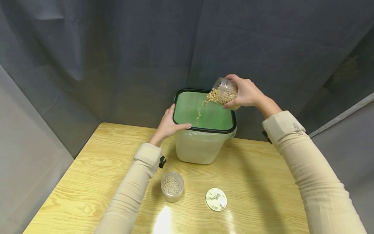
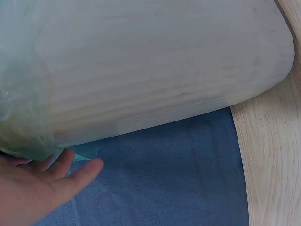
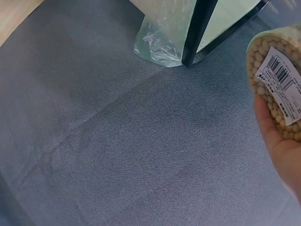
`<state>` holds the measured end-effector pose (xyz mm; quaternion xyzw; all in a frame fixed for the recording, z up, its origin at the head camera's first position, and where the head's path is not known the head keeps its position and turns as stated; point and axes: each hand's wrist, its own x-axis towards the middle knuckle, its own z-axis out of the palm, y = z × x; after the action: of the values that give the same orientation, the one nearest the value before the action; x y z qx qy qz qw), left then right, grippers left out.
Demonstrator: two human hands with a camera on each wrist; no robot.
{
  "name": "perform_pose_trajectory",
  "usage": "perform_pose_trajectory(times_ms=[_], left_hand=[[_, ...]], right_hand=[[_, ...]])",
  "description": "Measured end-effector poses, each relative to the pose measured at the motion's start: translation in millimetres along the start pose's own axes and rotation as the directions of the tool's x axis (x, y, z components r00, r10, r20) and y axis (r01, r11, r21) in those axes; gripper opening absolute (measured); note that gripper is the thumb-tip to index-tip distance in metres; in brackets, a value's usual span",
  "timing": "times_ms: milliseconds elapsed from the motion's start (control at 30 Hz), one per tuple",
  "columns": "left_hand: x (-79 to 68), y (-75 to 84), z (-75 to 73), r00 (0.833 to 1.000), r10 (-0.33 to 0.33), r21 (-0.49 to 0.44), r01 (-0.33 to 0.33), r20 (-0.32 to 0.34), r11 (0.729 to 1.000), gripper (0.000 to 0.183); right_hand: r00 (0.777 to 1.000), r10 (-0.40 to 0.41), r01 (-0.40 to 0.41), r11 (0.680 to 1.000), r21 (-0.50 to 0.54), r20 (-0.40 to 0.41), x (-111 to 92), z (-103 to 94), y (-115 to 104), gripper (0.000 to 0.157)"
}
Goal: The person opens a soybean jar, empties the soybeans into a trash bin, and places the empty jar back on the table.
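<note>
A pale trash bin with a black rim and green liner bag stands near the table's back edge. My left hand holds its near left corner, thumb along the front rim and fingers against the left side. In the left wrist view, two fingers extend beside the bin wall. My right hand grips a clear plastic jar of round beige beans, tilted over the bin's opening. Beans fall from its mouth into the bin. A barcode label shows on the jar's base.
A second clear jar of beans stands upright near my left forearm. To its right lies a round shiny lid. Behind the wooden table hangs a dark curtain, close to the bin.
</note>
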<state>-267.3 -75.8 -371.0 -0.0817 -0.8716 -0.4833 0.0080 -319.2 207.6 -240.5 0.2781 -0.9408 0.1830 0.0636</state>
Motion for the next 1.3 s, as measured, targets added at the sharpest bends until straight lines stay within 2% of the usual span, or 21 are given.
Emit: perform_pose_trajectory(times_ms=[433, 767, 1300], left_hand=[[-2.6, 0.7, -0.6, 1.000, 0.009, 0.001, -0.009, 0.001, 1.000, 0.110], [-5.0, -0.9, 0.0, 1.000, 0.003, -0.011, -0.003, 0.001, 1.000, 0.111], [-4.9, -2.2, 1.8, 1.000, -0.002, -0.004, 0.002, -0.001, 1.000, 0.111]], right_hand=[[0.999, -0.001, 0.003, 0.998, -0.061, 0.035, 0.4, -2.0, -2.2, 0.092], [0.998, -0.039, 0.047, 0.989, -0.144, 0.059, 1.9, -5.1, -3.7, 0.090], [0.995, -0.056, 0.073, 0.971, -0.227, 0.082, -0.5, -9.0, -1.2, 0.092]])
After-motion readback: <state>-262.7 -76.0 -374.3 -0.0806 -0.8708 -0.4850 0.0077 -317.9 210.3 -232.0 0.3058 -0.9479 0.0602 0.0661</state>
